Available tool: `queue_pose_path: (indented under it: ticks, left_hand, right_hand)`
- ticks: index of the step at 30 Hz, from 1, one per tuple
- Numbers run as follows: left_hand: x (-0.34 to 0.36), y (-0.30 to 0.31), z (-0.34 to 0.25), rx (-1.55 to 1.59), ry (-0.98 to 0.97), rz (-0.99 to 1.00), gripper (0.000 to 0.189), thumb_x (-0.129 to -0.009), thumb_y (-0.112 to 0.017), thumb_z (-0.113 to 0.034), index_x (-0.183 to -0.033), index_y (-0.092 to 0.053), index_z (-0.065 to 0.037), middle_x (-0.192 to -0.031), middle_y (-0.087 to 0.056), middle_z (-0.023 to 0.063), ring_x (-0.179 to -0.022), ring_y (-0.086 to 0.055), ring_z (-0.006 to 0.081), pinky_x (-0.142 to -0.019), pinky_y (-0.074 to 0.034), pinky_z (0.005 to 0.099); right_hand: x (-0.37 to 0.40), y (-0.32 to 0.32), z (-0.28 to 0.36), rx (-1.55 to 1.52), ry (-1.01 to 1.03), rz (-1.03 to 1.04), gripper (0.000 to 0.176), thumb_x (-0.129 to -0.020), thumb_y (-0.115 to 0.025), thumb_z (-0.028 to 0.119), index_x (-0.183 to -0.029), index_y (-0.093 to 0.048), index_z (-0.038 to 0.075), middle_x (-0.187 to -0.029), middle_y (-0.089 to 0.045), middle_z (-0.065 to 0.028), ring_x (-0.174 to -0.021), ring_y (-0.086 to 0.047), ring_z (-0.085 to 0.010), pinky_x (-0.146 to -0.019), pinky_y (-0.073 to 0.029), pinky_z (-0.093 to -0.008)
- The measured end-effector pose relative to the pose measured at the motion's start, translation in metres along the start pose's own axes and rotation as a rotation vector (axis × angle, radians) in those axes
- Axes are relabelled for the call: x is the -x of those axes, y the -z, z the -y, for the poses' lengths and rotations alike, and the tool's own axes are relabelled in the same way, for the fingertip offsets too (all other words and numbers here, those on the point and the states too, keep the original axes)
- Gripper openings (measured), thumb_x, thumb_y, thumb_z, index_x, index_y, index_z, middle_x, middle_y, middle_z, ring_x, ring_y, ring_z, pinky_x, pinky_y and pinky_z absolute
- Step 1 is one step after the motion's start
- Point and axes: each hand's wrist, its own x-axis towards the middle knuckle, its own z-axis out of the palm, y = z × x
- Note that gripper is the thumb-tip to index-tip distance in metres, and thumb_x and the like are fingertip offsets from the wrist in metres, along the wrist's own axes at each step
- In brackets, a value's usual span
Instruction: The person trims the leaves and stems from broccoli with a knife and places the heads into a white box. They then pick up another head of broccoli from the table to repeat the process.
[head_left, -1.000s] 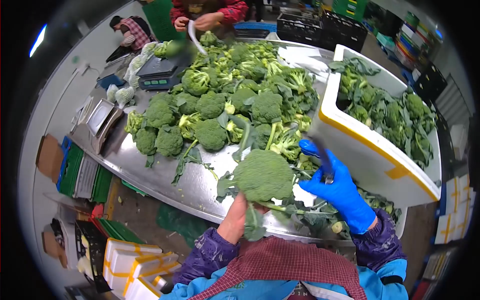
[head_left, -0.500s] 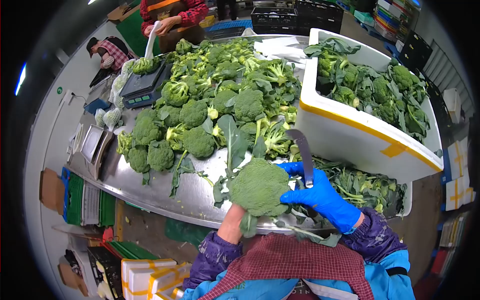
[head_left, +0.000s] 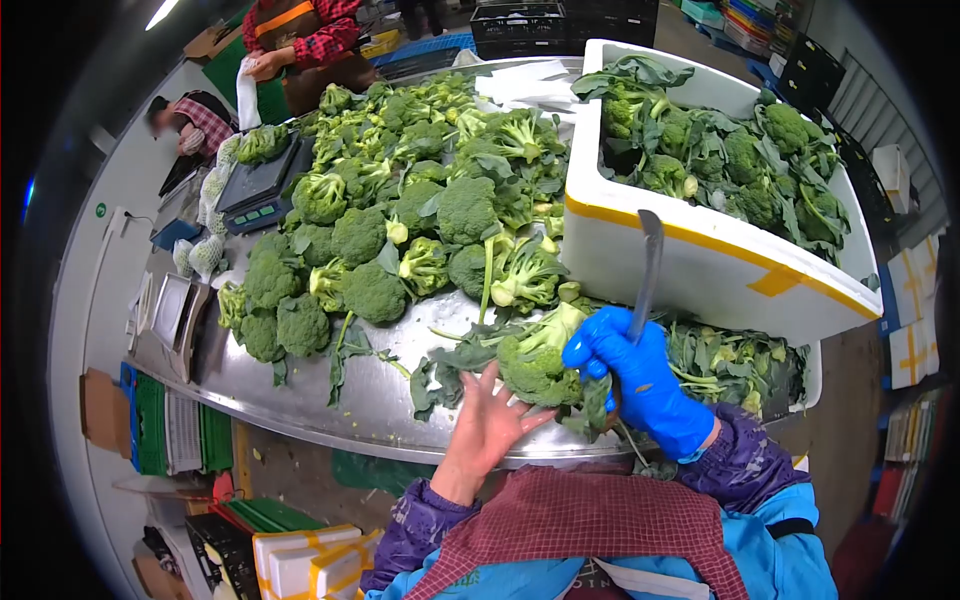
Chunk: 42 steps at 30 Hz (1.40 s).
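Observation:
My left hand, bare, is open with its fingers spread, palm up. Its fingertips reach the near-left side of a broccoli head, which lies tilted with its pale cut stem up and to the right. In a blue glove, my right hand is closed round a knife, its curved blade pointing up. The gloved fingers are at the right side of the broccoli, against its leaves; whether they also grip a leaf is hidden. Loose leaves lie on the metal table to the left.
A broad pile of broccoli covers the table beyond my hands. At right stands a white foam box filled with leafy broccoli, above another holding trimmings. A scale sits far left. Co-workers stand across the table.
The broccoli has turned from crown up to stem up. My left hand has come out from beneath it and spread its fingers. My right hand has closed more, and the knife has swung rightward.

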Motion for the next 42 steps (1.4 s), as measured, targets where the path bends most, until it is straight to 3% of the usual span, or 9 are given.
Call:
queue_pose_path:
  ticks: [5, 12, 14, 15, 20, 30, 31, 36, 42]
  left_hand:
    - [-0.013, -0.012, 0.015, -0.135, -0.007, -0.181, 0.058, -0.089, -0.044, -0.047, -0.130, -0.034, -0.008, -0.128, -0.043, 0.0139, -0.116, -0.045, 0.0300, -0.094, -0.038, 0.0548]
    - [0.000, 0.009, -0.010, 0.014, 0.001, -0.260, 0.051, -0.081, -0.060, -0.019, -0.126, -0.039, -0.006, -0.124, -0.047, 0.0143, -0.112, -0.048, 0.0307, -0.093, -0.039, 0.0533]
    - [0.001, 0.008, -0.009, 0.024, -0.018, -0.267, 0.052, -0.082, -0.059, -0.018, -0.127, -0.037, -0.005, -0.124, -0.047, 0.0145, -0.113, -0.048, 0.0312, -0.093, -0.038, 0.0540]
    - [0.000, 0.004, -0.008, 0.023, -0.018, -0.257, 0.052, -0.082, -0.059, -0.018, -0.128, -0.037, -0.005, -0.124, -0.047, 0.0146, -0.113, -0.047, 0.0313, -0.093, -0.038, 0.0542]
    - [0.001, -0.014, -0.004, -0.008, 0.009, -0.176, 0.050, -0.082, -0.059, -0.016, -0.126, -0.038, -0.006, -0.123, -0.047, 0.0142, -0.113, -0.047, 0.0308, -0.094, -0.039, 0.0526]
    - [0.015, -0.017, -0.005, -0.139, -0.173, -0.245, 0.062, -0.081, -0.055, 0.004, -0.134, -0.026, -0.011, -0.125, -0.042, 0.0135, -0.113, -0.048, 0.0285, -0.091, -0.046, 0.0474]
    - [0.014, -0.027, -0.008, -0.169, -0.180, -0.243, 0.068, -0.080, -0.055, 0.006, -0.136, -0.023, -0.014, -0.127, -0.040, 0.0140, -0.114, -0.046, 0.0282, -0.091, -0.046, 0.0456]
    - [0.008, -0.037, -0.006, -0.301, -0.216, -0.192, 0.080, -0.077, -0.059, 0.007, -0.139, -0.015, -0.016, -0.125, -0.041, 0.0137, -0.112, -0.047, 0.0251, -0.093, -0.044, 0.0367]
    - [0.001, -0.038, 0.007, -0.650, -0.262, -0.173, 0.079, -0.072, -0.067, 0.003, -0.136, -0.022, -0.011, -0.121, -0.043, 0.0118, -0.108, -0.048, 0.0197, -0.091, -0.042, 0.0321]
  right_hand:
    - [0.014, -0.003, 0.003, 0.004, -0.083, 0.406, 0.020, -0.087, -0.057, 0.021, -0.081, -0.063, 0.003, -0.077, -0.063, -0.0035, -0.066, -0.053, -0.0078, -0.061, -0.044, -0.0235]
    - [-0.017, 0.092, 0.039, 0.063, 0.393, -0.071, 0.010, -0.081, -0.061, 0.014, -0.083, -0.064, 0.005, -0.074, -0.060, -0.0042, -0.068, -0.058, -0.0117, -0.057, -0.045, -0.0241]
    - [-0.022, 0.075, 0.019, 0.850, 0.491, -0.111, 0.007, -0.081, -0.061, 0.014, -0.086, -0.064, 0.009, -0.078, -0.060, -0.0049, -0.069, -0.060, -0.0143, -0.058, -0.048, -0.0272]
    - [-0.026, 0.078, -0.007, 1.069, 0.801, -0.029, 0.015, -0.079, -0.062, 0.012, -0.093, -0.062, 0.013, -0.087, -0.060, -0.0048, -0.070, -0.062, -0.0184, -0.059, -0.050, -0.0290]
    - [-0.015, 0.040, -0.025, 1.486, 0.700, 0.156, 0.036, -0.073, -0.059, 0.012, -0.108, -0.055, 0.015, -0.087, -0.057, -0.0035, -0.064, -0.061, -0.0223, -0.049, -0.047, -0.0323]
    - [-0.041, 0.088, -0.072, 1.355, 0.474, -0.057, 0.025, -0.081, -0.057, 0.015, -0.106, -0.056, 0.011, -0.078, -0.063, -0.0126, -0.061, -0.061, -0.0309, -0.052, -0.048, -0.0384]
    - [-0.036, 0.076, -0.063, 1.185, 0.357, -0.001, 0.031, -0.079, -0.063, 0.020, -0.108, -0.056, 0.010, -0.095, -0.063, -0.0139, -0.079, -0.063, -0.0302, -0.067, -0.050, -0.0366]
    - [-0.012, 0.024, -0.026, 0.477, 0.235, 0.289, 0.060, -0.073, -0.072, 0.036, -0.124, -0.049, 0.013, -0.111, -0.059, -0.0092, -0.096, -0.059, -0.0202, -0.080, -0.047, -0.0321]
    - [-0.011, 0.019, -0.017, 1.129, 0.575, 0.208, 0.031, -0.073, -0.069, 0.034, -0.094, -0.062, 0.012, -0.082, -0.057, -0.0077, -0.064, -0.059, -0.0261, -0.054, -0.048, -0.0330]
